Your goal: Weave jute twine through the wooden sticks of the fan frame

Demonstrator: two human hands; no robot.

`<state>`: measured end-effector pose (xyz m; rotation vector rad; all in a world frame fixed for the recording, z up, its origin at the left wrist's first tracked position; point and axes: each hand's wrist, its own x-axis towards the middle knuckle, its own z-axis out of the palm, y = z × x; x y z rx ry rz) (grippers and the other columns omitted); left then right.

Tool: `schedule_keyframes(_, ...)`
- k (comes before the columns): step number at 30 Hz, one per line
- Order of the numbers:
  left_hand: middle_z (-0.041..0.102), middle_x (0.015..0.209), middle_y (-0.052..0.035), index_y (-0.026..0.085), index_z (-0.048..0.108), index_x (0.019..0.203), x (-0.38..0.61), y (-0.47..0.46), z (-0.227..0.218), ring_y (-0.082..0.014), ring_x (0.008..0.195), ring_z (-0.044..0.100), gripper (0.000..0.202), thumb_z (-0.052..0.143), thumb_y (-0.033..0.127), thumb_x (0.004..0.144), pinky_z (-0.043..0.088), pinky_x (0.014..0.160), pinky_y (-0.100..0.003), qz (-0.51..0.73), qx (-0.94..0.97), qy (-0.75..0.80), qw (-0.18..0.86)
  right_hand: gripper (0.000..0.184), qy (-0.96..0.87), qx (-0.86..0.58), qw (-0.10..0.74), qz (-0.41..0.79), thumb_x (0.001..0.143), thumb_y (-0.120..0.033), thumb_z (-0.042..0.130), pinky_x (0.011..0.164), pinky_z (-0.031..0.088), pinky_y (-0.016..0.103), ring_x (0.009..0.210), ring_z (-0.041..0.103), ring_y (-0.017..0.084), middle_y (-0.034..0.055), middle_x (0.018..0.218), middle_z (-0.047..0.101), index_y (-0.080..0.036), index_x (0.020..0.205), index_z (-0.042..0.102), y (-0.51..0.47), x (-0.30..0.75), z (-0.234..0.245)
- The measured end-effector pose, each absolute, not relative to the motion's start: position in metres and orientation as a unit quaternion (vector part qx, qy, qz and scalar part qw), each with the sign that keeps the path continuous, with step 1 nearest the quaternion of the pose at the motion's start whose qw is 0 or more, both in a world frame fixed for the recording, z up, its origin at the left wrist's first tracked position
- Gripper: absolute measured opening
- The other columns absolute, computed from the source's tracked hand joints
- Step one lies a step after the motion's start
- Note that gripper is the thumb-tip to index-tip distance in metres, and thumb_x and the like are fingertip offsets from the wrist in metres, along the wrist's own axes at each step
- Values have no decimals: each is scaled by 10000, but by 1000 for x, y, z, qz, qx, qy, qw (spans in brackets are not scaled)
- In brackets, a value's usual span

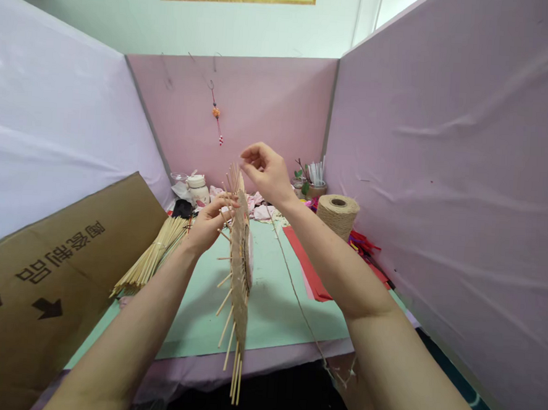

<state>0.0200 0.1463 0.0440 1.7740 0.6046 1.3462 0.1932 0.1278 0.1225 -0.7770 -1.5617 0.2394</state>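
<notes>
My left hand [211, 223] grips the rim of a round woven piece [239, 265], held upright and seen nearly edge-on. Thin wooden sticks [225, 304] poke out all around its edge. Just above the top sticks is my right hand [267, 172], its thumb and fingers curled together in a pinch. Whatever lies between those fingertips is too small to make out. A strand of twine [292, 280] slants from behind my right wrist down to the table's front edge, ending in a loose tangle. Where its upper end goes is hidden.
A large twine spool [338, 215] and red sheets [310, 266] lie right. Left are a stick bundle [153, 253] and a cardboard panel [51, 278]. A white jar [197, 190] and a pot of white sticks [316, 176] stand at the back. Fabric-covered partitions enclose the table.
</notes>
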Motion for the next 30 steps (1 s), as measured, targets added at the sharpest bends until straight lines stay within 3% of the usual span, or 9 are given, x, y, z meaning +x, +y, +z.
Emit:
schedule_keyframes(5,631,1068,-10,243,586,863,18,150,42,-183,989,595,284,792,316,681,485,858,-340,531,674,197,473,109,-591,-383,682,199,802,-160,555,628,514,244,684,594,107,-1,838,599,-207,899,538,142,206,100)
schedule_keyframes(9,631,984,15,303,527,1039,18,153,43,-164,915,615,472,805,284,659,499,804,-316,527,673,187,484,105,-543,-365,692,306,813,-133,545,502,509,201,611,626,87,-10,846,572,-212,869,504,153,200,93)
schedule_keyframes(12,631,994,6,320,518,1149,17,155,44,-170,930,619,579,806,270,648,504,813,-319,527,667,190,490,144,-505,-353,698,365,820,-96,561,527,553,214,590,641,81,-25,814,558,-212,840,478,161,195,92)
schedule_keyframes(20,659,1109,-31,269,641,1088,14,154,43,-196,1002,612,413,779,293,699,490,856,-337,505,674,203,500,213,-458,-343,696,434,813,-16,572,674,608,264,612,669,90,-41,740,560,-204,811,473,170,189,92)
schedule_keyframes(30,656,981,-26,247,633,1103,12,153,43,-183,906,600,384,711,268,727,476,805,-323,499,660,209,521,203,-491,-311,686,437,848,3,526,638,591,207,642,684,86,-48,719,558,-189,799,486,161,179,103)
